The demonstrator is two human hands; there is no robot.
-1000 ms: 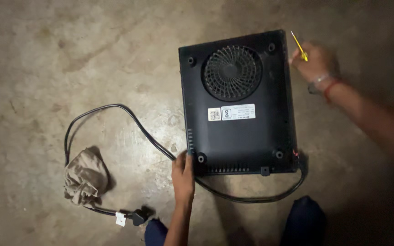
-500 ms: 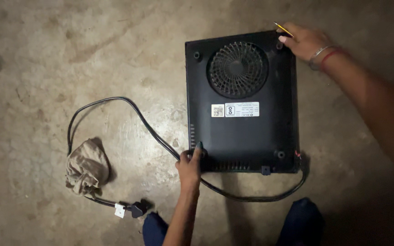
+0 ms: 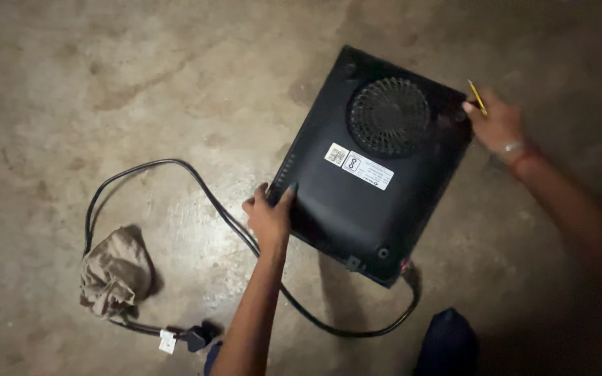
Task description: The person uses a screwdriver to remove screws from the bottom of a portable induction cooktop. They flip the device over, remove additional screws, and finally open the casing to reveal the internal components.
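The black square plastic cooktop [image 3: 374, 163], underside up on the concrete floor [image 3: 141, 83], has turned askew since a second ago. Left hand [image 3: 269, 219] fingers clamp its edge; right hand [image 3: 497, 125] pinches a thin yellow tool [image 3: 476, 97].

Single head camera looks steeply down, fairly close, at the floor [image 3: 106, 83].

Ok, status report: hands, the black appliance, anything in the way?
Left hand gripping the black appliance at its near-left edge. Right hand on far corner, holding a yellow tool. Appliance face-down, turned askew. Power cord and rag lie left.
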